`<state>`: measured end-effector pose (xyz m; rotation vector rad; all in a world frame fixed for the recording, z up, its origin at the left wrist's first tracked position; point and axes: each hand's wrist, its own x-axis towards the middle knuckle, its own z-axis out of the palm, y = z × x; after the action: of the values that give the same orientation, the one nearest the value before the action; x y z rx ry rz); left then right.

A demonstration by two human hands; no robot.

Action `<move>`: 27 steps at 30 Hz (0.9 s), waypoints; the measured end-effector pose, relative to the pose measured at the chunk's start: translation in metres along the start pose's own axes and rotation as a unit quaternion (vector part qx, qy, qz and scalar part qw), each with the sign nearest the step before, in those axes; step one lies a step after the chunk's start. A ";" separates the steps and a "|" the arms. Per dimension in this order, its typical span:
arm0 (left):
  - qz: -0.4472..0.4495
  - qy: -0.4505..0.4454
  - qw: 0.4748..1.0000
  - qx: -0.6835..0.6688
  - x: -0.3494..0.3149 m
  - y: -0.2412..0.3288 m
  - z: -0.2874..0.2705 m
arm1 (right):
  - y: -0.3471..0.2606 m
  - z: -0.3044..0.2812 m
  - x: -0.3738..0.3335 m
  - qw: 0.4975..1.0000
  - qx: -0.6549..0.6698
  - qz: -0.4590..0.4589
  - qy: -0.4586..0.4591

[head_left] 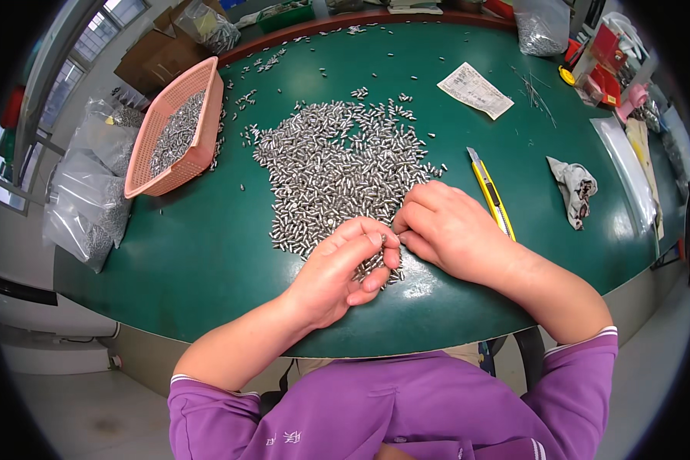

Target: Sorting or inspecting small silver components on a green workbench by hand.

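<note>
A wide heap of small silver metal pins [337, 169], short with rounded ends, lies spread over the green table. My left hand [337, 264] is at the heap's near edge, palm turned partly up and fingers curled. Between its thumb and forefinger a small metal pin [383, 240] shows. Close beside it, my right hand [448, 230] rests at the heap's near right edge, its thumb and fingers pinched together. Whatever those fingertips hold is too small and covered to make out. Loose pins lie under and between the two hands.
A pink plastic basket [207, 115] of pins stands left, beside clear bags [84, 203] of parts. On the right lie a yellow utility knife [492, 192], a paper slip [475, 90], thin wires [537, 96] and a crumpled stained cloth [573, 188]. Another full bag [543, 27] stands at the back.
</note>
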<state>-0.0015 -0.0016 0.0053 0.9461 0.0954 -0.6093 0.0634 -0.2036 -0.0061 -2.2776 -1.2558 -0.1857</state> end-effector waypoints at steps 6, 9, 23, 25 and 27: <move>0.024 0.005 1.000 -0.007 0.001 -0.002 -0.001 | -0.005 -0.008 0.002 0.987 0.142 0.056 0.057; 0.016 0.005 1.000 -0.010 0.001 -0.003 -0.002 | -0.009 -0.008 0.003 0.967 0.242 0.045 0.073; 0.016 -0.006 1.000 -0.011 -0.001 -0.003 0.001 | -0.014 -0.010 0.003 0.959 0.266 0.013 0.096; 0.014 -0.007 1.000 -0.009 -0.001 -0.003 0.001 | -0.014 -0.010 0.003 0.955 0.273 0.019 0.110; 0.011 -0.007 1.000 -0.006 0.001 -0.003 0.000 | -0.012 -0.011 0.005 0.967 0.233 -0.016 0.098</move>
<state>-0.0023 -0.0031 0.0031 0.9290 0.0759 -0.5938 0.0583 -0.2003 0.0094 -1.7903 -1.0975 -0.1099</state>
